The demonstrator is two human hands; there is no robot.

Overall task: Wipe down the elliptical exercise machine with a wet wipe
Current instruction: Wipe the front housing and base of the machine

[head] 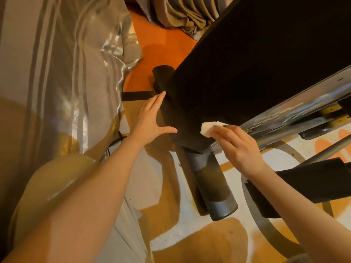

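The elliptical's black housing [247,69] fills the upper right, with its grey base tube [214,186] running down across the floor. My right hand [239,147] pinches a folded white wet wipe [209,128] and holds it against the housing's lower edge. My left hand [152,118] lies flat with straight fingers against the housing's left side, thumb spread toward the wipe.
A silver frame rail [296,109] with blurred lettering and black pedal parts [307,183] lie to the right. Sheer striped curtains [60,73] hang at the left, a brown curtain [182,14] at the top. A cable [114,143] crosses the orange-patterned floor [165,46].
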